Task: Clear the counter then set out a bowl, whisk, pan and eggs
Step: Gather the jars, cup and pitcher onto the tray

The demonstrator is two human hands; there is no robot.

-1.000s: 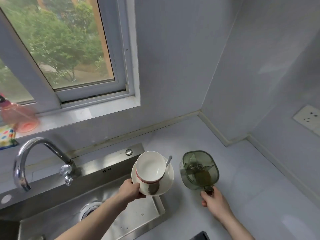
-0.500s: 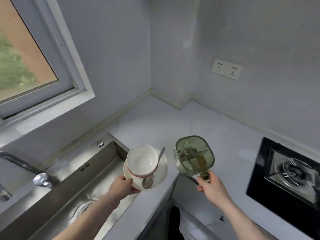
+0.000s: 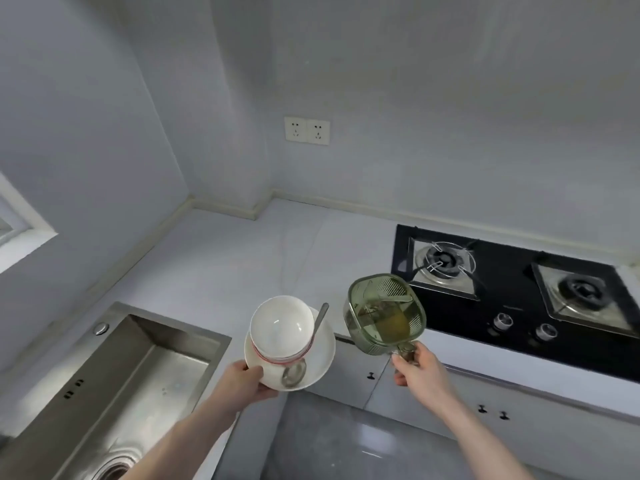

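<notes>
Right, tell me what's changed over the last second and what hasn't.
The view has swung right: window and tap are out of sight, and the stove and wall sockets have come in. The hands have carried their loads from over the sink's edge out past the counter's front edge. Unchanged: the left hand holds the plate with bowl and spoon; the right hand grips the green strainer by its handle.
</notes>
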